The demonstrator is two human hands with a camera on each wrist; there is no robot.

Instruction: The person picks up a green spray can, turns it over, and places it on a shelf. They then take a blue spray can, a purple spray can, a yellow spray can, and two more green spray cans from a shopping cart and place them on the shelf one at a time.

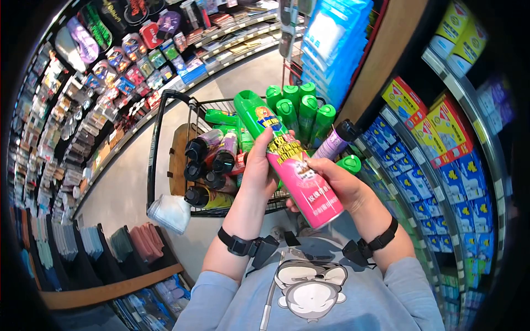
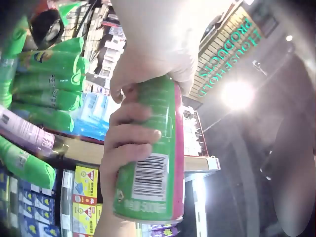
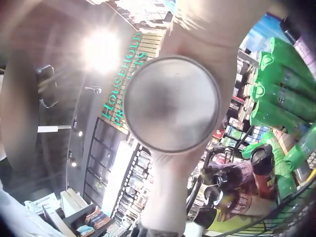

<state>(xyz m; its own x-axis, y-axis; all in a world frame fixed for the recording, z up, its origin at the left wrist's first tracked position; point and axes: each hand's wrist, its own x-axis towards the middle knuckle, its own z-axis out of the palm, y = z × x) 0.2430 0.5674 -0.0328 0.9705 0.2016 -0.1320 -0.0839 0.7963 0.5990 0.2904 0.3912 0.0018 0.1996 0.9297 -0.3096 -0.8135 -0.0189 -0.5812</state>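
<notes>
Both hands hold a green and pink aerosol can [image 1: 306,182] at a slant in front of the chest, its green cap pointing away to the upper left. My left hand [image 1: 260,160] grips the upper part, thumb lying along the label. Lower down, my right hand [image 1: 343,186] grips the side, its thumb on the pink front. Fingers wrap the green back beside a barcode [image 2: 150,176] in the left wrist view. The can's round metal base [image 3: 173,104] faces the right wrist camera. Beyond the can stands a black wire cart [image 1: 165,118] with several green-capped cans [image 1: 287,113] in it.
Black-capped bottles [image 1: 223,160] fill the cart's left side, and a purple can [image 1: 334,140] stands at its right. A white cloth [image 1: 170,212] hangs at the cart's corner. Shelves of boxed goods [image 1: 461,176] rise close on the right; folded towels [image 1: 146,243] are at lower left.
</notes>
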